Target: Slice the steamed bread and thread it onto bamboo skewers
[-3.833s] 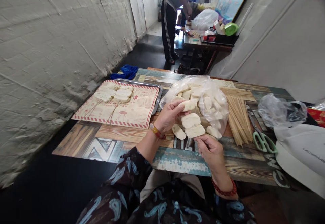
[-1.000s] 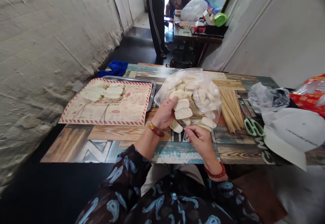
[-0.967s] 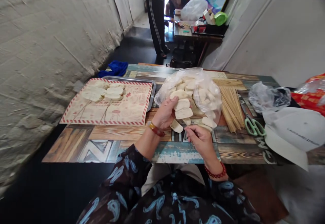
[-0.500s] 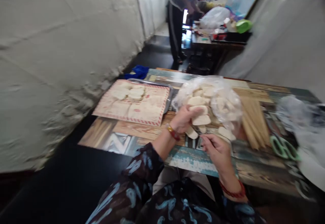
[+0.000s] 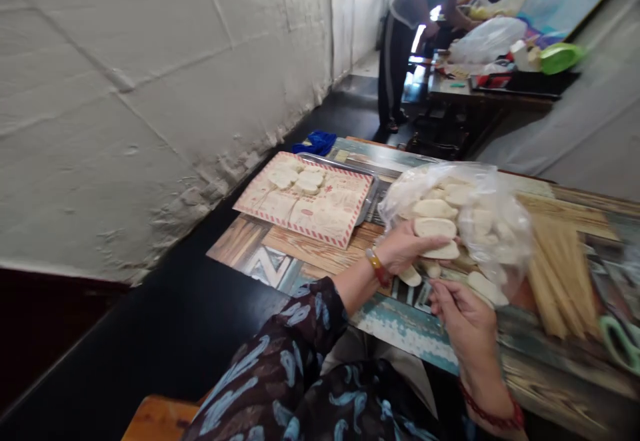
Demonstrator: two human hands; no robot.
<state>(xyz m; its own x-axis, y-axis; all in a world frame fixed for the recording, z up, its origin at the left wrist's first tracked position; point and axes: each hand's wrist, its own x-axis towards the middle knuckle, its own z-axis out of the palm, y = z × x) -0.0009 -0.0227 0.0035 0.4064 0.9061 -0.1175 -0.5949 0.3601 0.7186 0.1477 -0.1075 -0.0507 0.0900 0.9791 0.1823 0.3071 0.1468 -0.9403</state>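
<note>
My left hand (image 5: 403, 246) is closed on flat, cream-coloured oval pieces (image 5: 436, 229), its thumb lying across them. Close to its right, my right hand (image 5: 464, 311) is pinched shut; whatever sits between its fingertips is too small to make out. Behind both hands a clear plastic bag (image 5: 397, 188) spills many more such pieces. One loose oval piece (image 5: 487, 289) lies just beyond the right hand, and another (image 5: 411, 276) is below the left. To the left, several similar pieces (image 5: 306, 181) rest on red-edged printed paper (image 5: 320, 218) over a metal tray (image 5: 369, 198).
Right of the bag lie long tan strips (image 5: 563, 274) and scissors with pale green handles (image 5: 620, 341). A blue cloth (image 5: 315, 142) is at the table's far left corner. A white wall (image 5: 165, 114) runs along the left. Another person (image 5: 400, 48) bends over a cluttered far table (image 5: 450, 84).
The camera has turned left, so the scene sits further right in view. Both hands keep nearly the same place by the bag, the left still gripping oval pieces.
</note>
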